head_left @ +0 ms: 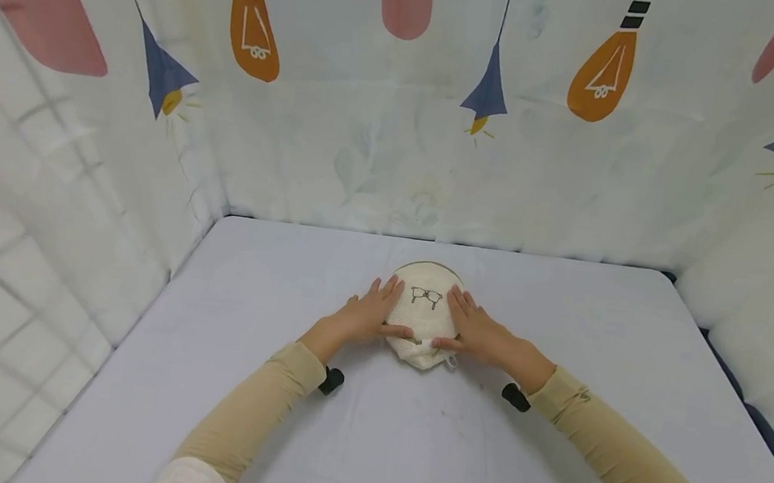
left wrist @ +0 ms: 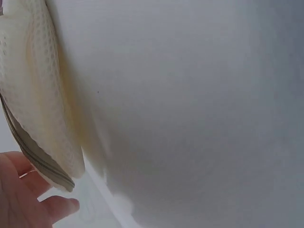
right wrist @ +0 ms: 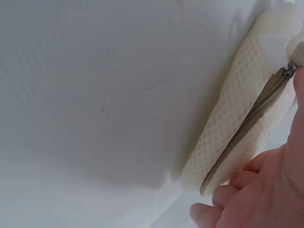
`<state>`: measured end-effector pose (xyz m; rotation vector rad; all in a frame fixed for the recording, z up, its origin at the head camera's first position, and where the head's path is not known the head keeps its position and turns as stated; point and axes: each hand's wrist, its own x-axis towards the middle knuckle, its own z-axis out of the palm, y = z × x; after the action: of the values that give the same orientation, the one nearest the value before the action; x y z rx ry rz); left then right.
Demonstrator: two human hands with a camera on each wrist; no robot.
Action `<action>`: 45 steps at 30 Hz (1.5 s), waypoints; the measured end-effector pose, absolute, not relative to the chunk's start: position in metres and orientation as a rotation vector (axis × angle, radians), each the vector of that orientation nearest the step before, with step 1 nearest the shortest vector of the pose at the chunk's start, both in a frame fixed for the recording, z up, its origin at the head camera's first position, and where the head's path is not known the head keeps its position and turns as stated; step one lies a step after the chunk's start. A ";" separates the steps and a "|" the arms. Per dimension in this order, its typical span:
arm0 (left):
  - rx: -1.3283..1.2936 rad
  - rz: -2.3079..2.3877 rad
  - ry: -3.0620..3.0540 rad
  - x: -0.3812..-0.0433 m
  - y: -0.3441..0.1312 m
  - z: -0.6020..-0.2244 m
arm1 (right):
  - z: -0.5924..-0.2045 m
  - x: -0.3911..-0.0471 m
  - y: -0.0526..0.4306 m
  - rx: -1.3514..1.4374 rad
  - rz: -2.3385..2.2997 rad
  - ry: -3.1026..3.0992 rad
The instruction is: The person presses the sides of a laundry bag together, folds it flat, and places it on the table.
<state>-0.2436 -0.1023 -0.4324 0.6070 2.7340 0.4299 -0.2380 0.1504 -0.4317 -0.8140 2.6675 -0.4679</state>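
A cream mesh zip pouch (head_left: 427,313) with a line drawing of glasses lies on the white table, in the middle of the head view. My left hand (head_left: 372,311) rests on its left side, fingers extended and thumb pointing inward. On the opposite side, my right hand (head_left: 479,334) lies the same way, thumb near the pouch's front. Seen from the left wrist, the left hand (left wrist: 23,199) is at the zipped edge of the pouch (left wrist: 42,95). The right wrist view shows the zipper (right wrist: 256,111), its slider near the right hand (right wrist: 270,190).
The white table (head_left: 422,450) stretches out around the pouch. Behind it hangs a curtain (head_left: 395,164) printed with lamps and bulbs, and more white fabric (head_left: 18,250) closes off the left side. Dark wrist-camera parts (head_left: 515,397) sit below the wrists.
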 end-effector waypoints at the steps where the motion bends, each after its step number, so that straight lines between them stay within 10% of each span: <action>1: 0.622 0.418 2.732 -0.243 -0.102 -0.433 | -0.433 -0.238 0.151 -0.833 -0.466 2.660; 45: 0.542 0.286 2.717 -0.242 -0.082 -0.433 | -0.429 -0.244 0.144 -0.816 -0.270 2.572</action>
<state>-0.2422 -0.0817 -0.4334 0.5417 2.7166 0.2857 -0.2442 0.1442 -0.4288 -0.8155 2.5724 -0.2698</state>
